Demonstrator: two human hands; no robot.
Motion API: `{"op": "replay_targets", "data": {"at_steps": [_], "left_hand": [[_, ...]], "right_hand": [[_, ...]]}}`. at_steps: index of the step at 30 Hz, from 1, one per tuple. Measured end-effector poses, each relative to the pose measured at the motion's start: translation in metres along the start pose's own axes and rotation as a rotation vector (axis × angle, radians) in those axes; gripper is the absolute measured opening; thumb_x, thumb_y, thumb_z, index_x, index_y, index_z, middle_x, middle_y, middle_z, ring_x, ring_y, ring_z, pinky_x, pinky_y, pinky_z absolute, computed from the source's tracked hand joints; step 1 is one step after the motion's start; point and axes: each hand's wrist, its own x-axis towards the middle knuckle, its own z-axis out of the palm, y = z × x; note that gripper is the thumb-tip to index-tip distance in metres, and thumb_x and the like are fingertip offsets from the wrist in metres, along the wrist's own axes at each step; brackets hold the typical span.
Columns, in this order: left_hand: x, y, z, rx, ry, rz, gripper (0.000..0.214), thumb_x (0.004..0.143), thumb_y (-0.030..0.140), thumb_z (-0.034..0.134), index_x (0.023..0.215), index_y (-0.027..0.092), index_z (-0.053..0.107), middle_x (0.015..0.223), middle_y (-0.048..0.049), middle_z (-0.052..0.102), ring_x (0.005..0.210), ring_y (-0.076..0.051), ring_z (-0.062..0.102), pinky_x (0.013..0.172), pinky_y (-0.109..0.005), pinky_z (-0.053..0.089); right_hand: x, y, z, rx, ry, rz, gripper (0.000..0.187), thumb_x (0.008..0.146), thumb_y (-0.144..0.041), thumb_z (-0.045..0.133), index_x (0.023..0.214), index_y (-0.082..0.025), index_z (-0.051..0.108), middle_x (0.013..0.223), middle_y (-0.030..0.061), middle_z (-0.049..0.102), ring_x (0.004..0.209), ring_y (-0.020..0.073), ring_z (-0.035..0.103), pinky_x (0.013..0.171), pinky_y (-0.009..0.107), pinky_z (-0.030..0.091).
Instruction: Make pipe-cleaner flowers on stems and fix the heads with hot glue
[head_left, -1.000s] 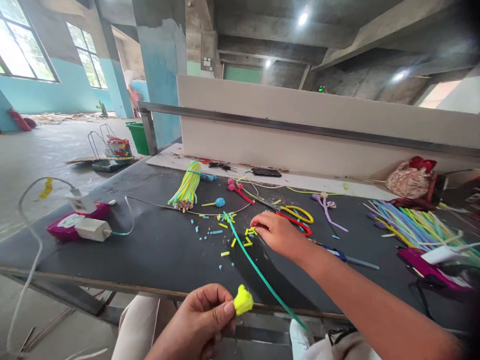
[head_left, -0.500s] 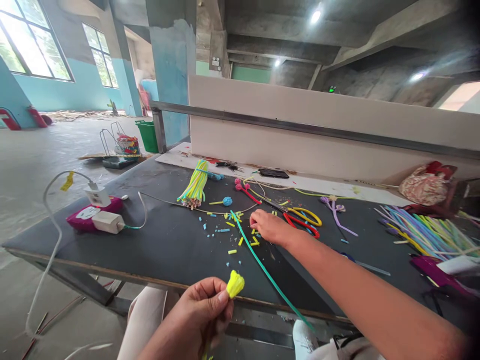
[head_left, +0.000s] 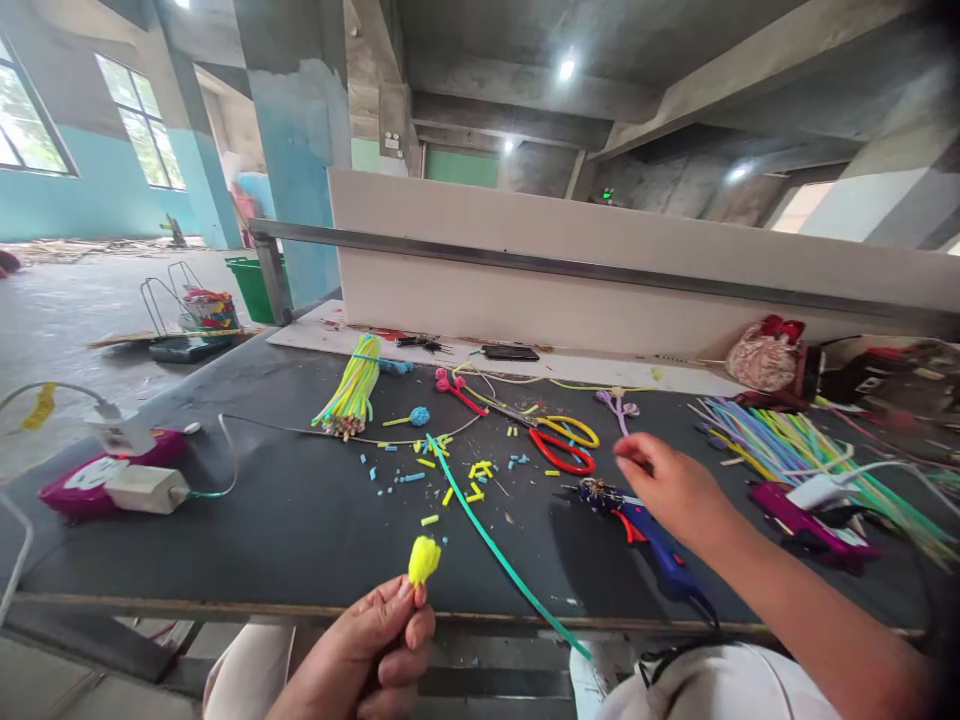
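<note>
My left hand (head_left: 375, 655) is low in front of the table edge, its fingers pinched on a small yellow fuzzy bud (head_left: 424, 558). My right hand (head_left: 667, 485) hovers over the dark table (head_left: 300, 520), right above a blue glue gun (head_left: 652, 535); its fingers are curled and I cannot see anything in them. A long green pipe cleaner (head_left: 495, 545) lies diagonally across the table toward me. Small yellow and blue cut bits (head_left: 450, 470) are scattered in the middle. Red and yellow scissors (head_left: 562, 445) lie just beyond the right hand.
A bundle of yellow-green stems (head_left: 349, 390) lies at the back left, and loose coloured pipe cleaners (head_left: 810, 440) at the right. A pink box with a white charger (head_left: 120, 480) sits at the left. A white partition (head_left: 600, 270) backs the table.
My right hand has left the cut bits in the middle and moved right, over the blue glue gun. The left hand still holds the yellow bud, a little lower.
</note>
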Motion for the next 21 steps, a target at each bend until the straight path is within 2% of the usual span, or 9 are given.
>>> {"op": "replay_targets", "data": {"at_steps": [3, 6, 9, 12, 16, 21], "left_hand": [[0.002, -0.002, 0.000, -0.058, -0.032, -0.006, 0.027, 0.063, 0.025, 0.081, 0.073, 0.013, 0.059, 0.056, 0.0060, 0.049, 0.036, 0.001, 0.032, 0.031, -0.010, 0.012], [0.004, -0.005, 0.000, -0.094, -0.055, 0.012, 0.026, 0.066, 0.026, 0.079, 0.074, 0.013, 0.059, 0.054, 0.0071, 0.046, 0.036, 0.001, 0.032, 0.031, -0.010, 0.013], [0.005, -0.007, 0.001, -0.064, -0.074, 0.015, 0.026, 0.066, 0.026, 0.079, 0.075, 0.014, 0.057, 0.053, 0.0078, 0.044, 0.035, 0.001, 0.032, 0.032, -0.010, 0.015], [0.005, -0.007, 0.003, 0.013, -0.073, 0.039, 0.027, 0.068, 0.029, 0.077, 0.075, 0.015, 0.055, 0.054, 0.0076, 0.043, 0.037, 0.000, 0.032, 0.034, -0.010, 0.017], [0.003, -0.003, 0.006, 0.092, -0.054, 0.080, 0.028, 0.070, 0.033, 0.075, 0.072, 0.015, 0.053, 0.056, 0.0061, 0.044, 0.039, 0.000, 0.032, 0.035, -0.011, 0.016], [0.003, 0.001, 0.009, 0.127, -0.045, 0.091, 0.030, 0.074, 0.033, 0.071, 0.066, 0.016, 0.049, 0.054, 0.0063, 0.042, 0.036, 0.000, 0.028, 0.034, -0.012, 0.014]], "right_hand": [[-0.022, 0.037, 0.003, -0.044, -0.012, 0.121, 0.006, 0.077, -0.024, 0.045, 0.078, -0.022, 0.051, 0.069, 0.0053, 0.067, 0.066, 0.0238, 0.066, 0.058, 0.031, 0.043], [-0.038, 0.053, 0.015, -0.061, -0.071, 0.182, 0.010, 0.078, -0.032, 0.045, 0.072, -0.024, 0.045, 0.059, 0.0034, 0.064, 0.059, 0.0235, 0.064, 0.053, 0.029, 0.040], [-0.045, 0.055, 0.029, -0.058, -0.150, 0.205, 0.025, 0.078, -0.045, 0.048, 0.065, -0.025, 0.042, 0.052, 0.0022, 0.060, 0.053, 0.0239, 0.062, 0.049, 0.029, 0.036], [-0.045, 0.053, 0.037, -0.039, -0.198, 0.217, 0.029, 0.076, -0.049, 0.051, 0.063, -0.025, 0.042, 0.056, 0.0047, 0.062, 0.055, 0.0258, 0.062, 0.049, 0.030, 0.034], [-0.041, 0.053, 0.036, 0.024, -0.244, 0.257, 0.032, 0.075, -0.051, 0.053, 0.057, -0.024, 0.049, 0.055, 0.0069, 0.062, 0.059, 0.0280, 0.063, 0.050, 0.031, 0.034], [-0.034, 0.052, 0.028, 0.209, -0.273, 0.364, 0.032, 0.068, -0.046, 0.061, 0.047, -0.023, 0.052, 0.043, 0.0025, 0.054, 0.050, 0.0245, 0.057, 0.047, 0.030, 0.033]]}}
